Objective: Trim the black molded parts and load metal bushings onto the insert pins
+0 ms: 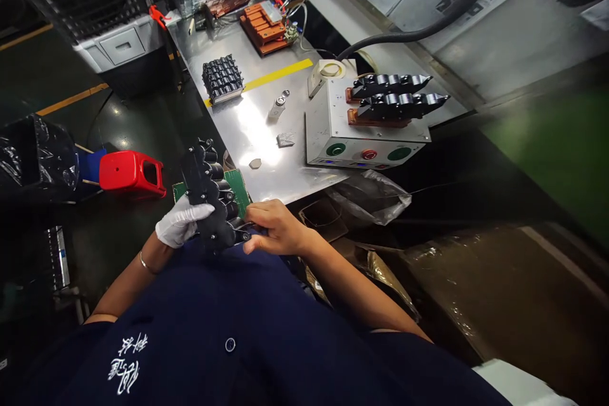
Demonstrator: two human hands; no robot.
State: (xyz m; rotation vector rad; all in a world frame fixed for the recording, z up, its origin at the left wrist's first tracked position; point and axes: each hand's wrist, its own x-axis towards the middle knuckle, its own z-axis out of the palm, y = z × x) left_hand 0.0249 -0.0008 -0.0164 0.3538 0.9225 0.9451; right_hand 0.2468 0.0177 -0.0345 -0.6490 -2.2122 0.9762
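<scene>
My left hand [179,222], in a white glove, grips a black moulded part [209,196] with a scalloped edge and a row of rounded barrels. The part is held tilted in front of my chest, with the gloved thumb across its face. My bare right hand [276,228] is at the part's lower right end, its fingers curled and its thumb close to a small post. Whatever lies between those fingers is hidden. Behind the part, a green board [238,187] shows beside the bench's front edge.
The metal bench [214,133] carries a stack of black parts [222,79], a small bottle [276,106], a grey block [285,139] and an orange fixture [267,28]. On the right, a control box [328,130] holds two black parts [399,106]. A red stool [128,172] stands left.
</scene>
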